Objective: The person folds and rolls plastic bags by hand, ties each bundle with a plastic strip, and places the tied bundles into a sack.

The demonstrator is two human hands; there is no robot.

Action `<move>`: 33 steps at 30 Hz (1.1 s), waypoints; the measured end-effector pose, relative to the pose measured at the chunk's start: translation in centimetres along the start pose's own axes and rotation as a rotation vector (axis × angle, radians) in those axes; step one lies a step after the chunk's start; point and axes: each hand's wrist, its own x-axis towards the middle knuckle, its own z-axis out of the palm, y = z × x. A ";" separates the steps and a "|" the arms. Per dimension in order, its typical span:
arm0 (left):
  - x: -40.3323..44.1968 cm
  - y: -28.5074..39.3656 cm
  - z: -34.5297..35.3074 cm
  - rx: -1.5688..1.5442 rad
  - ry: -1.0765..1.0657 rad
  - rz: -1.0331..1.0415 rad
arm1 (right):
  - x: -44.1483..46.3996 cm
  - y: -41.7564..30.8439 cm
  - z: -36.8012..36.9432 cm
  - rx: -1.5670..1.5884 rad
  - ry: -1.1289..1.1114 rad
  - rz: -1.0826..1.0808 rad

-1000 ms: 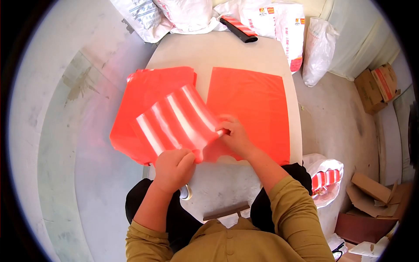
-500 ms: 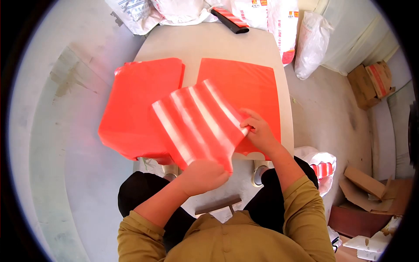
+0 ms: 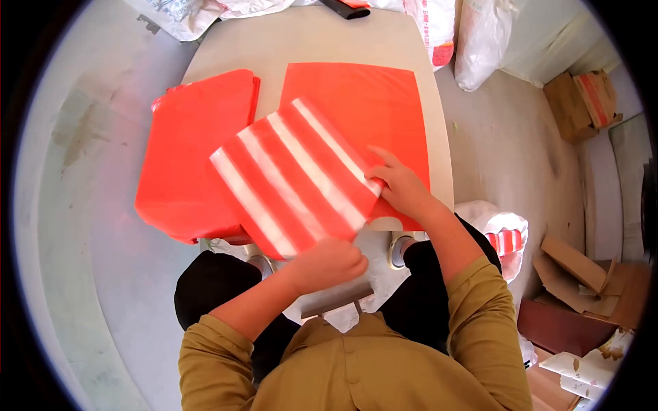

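Note:
A red-and-white striped plastic bag point(image 3: 291, 178) is stretched at a slant over the front of the table, its far end lying across two red piles. My left hand point(image 3: 330, 266) is closed in a fist at the bag's near edge. At the bag's right corner, my right hand point(image 3: 403, 186) pinches the edge between thumb and fingers. Under it on the right lies a flat stack of red plastic sheets point(image 3: 363, 103) with a curved cut-out at its near edge. To the left sits a thicker red plastic stack point(image 3: 192, 151), its near end hanging over the table edge.
The pale table point(image 3: 267, 38) carries the stacks. A black-ended roll point(image 3: 346, 8) and white sacks point(image 3: 432, 27) are at its far edge. On the floor at right are a white bag with striped bundles point(image 3: 506, 241), an opened carton point(image 3: 582, 281) and another carton point(image 3: 572, 106).
The striped bag has flattened out and its stripes have straightened. Both hands still hold it. The whole view has shifted, so the table sits higher and further left in the picture.

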 end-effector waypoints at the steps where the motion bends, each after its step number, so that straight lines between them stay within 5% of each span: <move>1: -0.5 -0.1 0.8 -0.029 0.044 -0.055 | 0.0 -0.1 -0.1 -0.016 -0.002 -0.009; 7: -2.7 -1.8 1.6 -0.117 0.122 -0.401 | -0.1 -0.4 -0.6 -0.010 -0.001 -0.048; 19: 2.1 -2.7 -0.7 -0.381 0.329 -0.495 | 0.3 -1.3 -0.6 -0.089 -0.002 -0.052; 33: 7.5 -3.3 -0.9 -0.325 0.119 -0.817 | 0.4 -1.4 -0.8 -0.096 0.027 -0.096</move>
